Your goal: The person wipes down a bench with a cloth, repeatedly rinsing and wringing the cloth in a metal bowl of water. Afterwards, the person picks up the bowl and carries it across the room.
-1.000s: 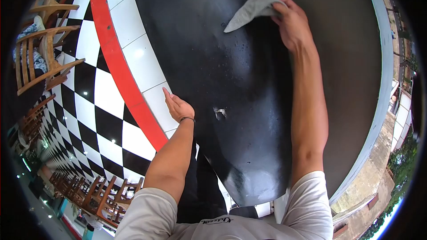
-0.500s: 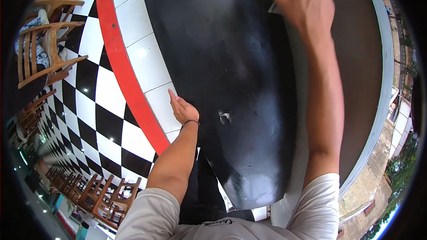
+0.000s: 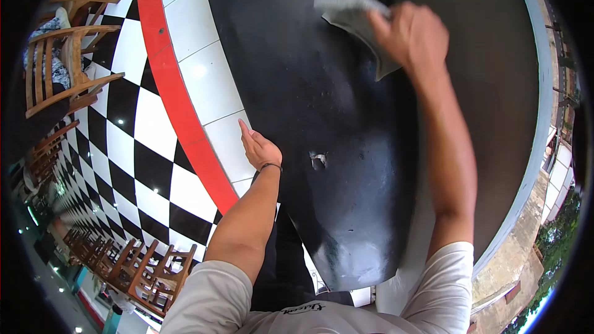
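A long black padded surface [image 3: 297, 105], glossy and worn with a small torn spot, fills the middle of the view. My right hand [image 3: 413, 40] is closed on a folded greyish-white cloth [image 3: 356, 12], blurred by motion, over the upper right part of that surface. One flap of the cloth hangs down below my fingers. My left hand [image 3: 261, 148] holds nothing. Its fingers are stretched out, palm turned toward the surface's left edge, beside the white tiles. Whether it touches the edge I cannot tell.
A white tiled ledge [image 3: 210, 80] with a red border [image 3: 176, 93] runs along the left. Beyond lies a black-and-white checkered floor [image 3: 154, 130] with wooden chairs [image 3: 71, 68]. A dark grey wall [image 3: 495, 105] rises at the right; outdoors shows past its edge.
My right hand has come down and slightly left from the top edge, bringing the cloth fully into view. My left hand has stayed nearly in place.
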Demonstrator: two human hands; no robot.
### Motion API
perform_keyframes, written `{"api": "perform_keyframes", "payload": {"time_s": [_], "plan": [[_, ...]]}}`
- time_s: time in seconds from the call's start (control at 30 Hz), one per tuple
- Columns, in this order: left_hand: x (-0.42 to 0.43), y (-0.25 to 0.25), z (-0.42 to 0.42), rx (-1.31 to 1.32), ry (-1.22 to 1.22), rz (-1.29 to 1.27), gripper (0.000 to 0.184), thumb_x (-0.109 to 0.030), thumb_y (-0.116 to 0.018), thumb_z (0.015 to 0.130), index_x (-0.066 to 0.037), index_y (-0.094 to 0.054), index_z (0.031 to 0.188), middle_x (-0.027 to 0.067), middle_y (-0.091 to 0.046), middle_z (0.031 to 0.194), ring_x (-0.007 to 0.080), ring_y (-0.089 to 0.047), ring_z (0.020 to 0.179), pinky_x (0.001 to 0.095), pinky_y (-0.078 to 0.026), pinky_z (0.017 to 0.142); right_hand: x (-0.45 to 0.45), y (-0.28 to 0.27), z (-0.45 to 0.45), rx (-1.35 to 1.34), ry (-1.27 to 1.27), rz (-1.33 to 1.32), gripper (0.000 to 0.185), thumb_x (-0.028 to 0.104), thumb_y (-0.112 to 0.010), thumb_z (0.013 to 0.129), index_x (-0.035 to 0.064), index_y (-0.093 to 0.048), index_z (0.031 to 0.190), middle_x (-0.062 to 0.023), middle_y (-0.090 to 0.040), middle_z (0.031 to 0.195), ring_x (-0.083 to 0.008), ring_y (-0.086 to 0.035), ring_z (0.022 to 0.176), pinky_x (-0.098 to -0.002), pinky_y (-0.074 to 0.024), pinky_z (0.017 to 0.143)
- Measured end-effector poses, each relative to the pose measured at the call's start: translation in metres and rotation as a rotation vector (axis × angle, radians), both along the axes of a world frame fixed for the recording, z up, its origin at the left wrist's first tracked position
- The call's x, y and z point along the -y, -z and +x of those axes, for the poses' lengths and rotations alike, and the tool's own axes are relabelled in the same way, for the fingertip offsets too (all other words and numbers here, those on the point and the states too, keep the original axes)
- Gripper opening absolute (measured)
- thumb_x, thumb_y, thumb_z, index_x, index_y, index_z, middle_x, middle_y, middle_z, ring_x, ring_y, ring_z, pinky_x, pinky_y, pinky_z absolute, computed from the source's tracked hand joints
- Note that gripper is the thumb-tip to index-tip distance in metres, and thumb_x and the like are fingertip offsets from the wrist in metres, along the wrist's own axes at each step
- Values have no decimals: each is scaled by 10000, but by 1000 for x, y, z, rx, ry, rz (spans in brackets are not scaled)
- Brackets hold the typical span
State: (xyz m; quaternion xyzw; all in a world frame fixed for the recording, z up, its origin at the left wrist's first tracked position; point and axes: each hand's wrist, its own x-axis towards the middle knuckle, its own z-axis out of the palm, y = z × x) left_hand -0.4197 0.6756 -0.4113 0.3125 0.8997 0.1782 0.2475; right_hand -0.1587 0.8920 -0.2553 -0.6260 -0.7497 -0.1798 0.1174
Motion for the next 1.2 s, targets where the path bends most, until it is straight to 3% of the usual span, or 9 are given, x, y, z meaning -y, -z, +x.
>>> {"api": "perform_keyframes", "payload": {"time_s": [0.07,0.17,0.33,0.4,0.47,0.53,0.7,0.83,1.2], "plan": [[-1,-1,0,5,-7,-12,496,-197,-284,1017,-198,-324,1512,156,-516,1378,355,-546,1206,437,-433,1028,-36,-43,-3,-24,91,5,446,560,-646,812,124,-727,777,-139,-608,559,-348,-653,573,-453,-523,507],[0,-1,-1,6,-2,-12,497,-197,-288,1016,-196,-326,1511,154,-517,1378,356,-545,1207,437,-433,1029,-49,-103,-21,-61,182,-51,461,454,-455,991,126,-702,1199,-8,-549,526,-120,-422,406,-326,-333,399],[2,4,-1,3,4,34,496,-217,-289,1017,-188,-327,1511,164,-524,1368,365,-545,1203,444,-435,1021,-20,-44,-23,169,21,140,583,609,-628,783,112,-704,1076,-87,-586,532,-280,-609,452,-416,-490,436],[-2,-1,-1,36,-12,17,492,-234,-272,1025,-177,-333,1510,166,-502,1397,356,-517,1242,430,-405,1051,14,-7,-38,151,110,-269,914,673,-601,783,109,-408,1476,-60,-572,513,-246,-583,421,-390,-473,417],[-3,-6,-1,99,-38,-23,490,-261,-237,1042,-162,-344,1509,162,-457,1461,333,-462,1321,398,-344,1115,58,44,-47,230,110,-554,964,677,-595,780,148,-317,1535,-116,-597,690,-261,-592,569,-404,-469,536],[-2,-1,0,90,-25,6,491,-257,-237,1041,-161,-342,1510,165,-463,1452,336,-464,1317,399,-347,1111,102,57,-54,127,95,-749,927,657,-596,811,117,-346,1522,-160,-557,1047,-282,-525,958,-390,-397,784],[0,0,-1,8,18,39,502,-199,-303,1004,-164,-337,1503,195,-540,1324,396,-543,1181,463,-434,1004,102,28,-70,-154,194,-443,750,558,-534,900,167,-359,1516,-206,-414,1429,-414,-377,1313,-539,-352,1020],[2,4,0,10,20,81,497,-195,-303,1005,-143,-346,1497,208,-539,1315,404,-537,1183,461,-428,1009,77,97,-97,-270,376,-462,697,547,-445,939,201,-318,1531,-205,-132,1609,-501,-103,1454,-706,-113,1114],[2,5,-2,22,28,82,488,-218,-260,1025,-116,-367,1490,198,-499,1399,393,-492,1262,438,-393,1064,-75,136,-61,-357,400,-304,818,635,-381,922,127,-251,1549,-137,-113,1633,-334,-57,1508,-595,-62,1179]]}}
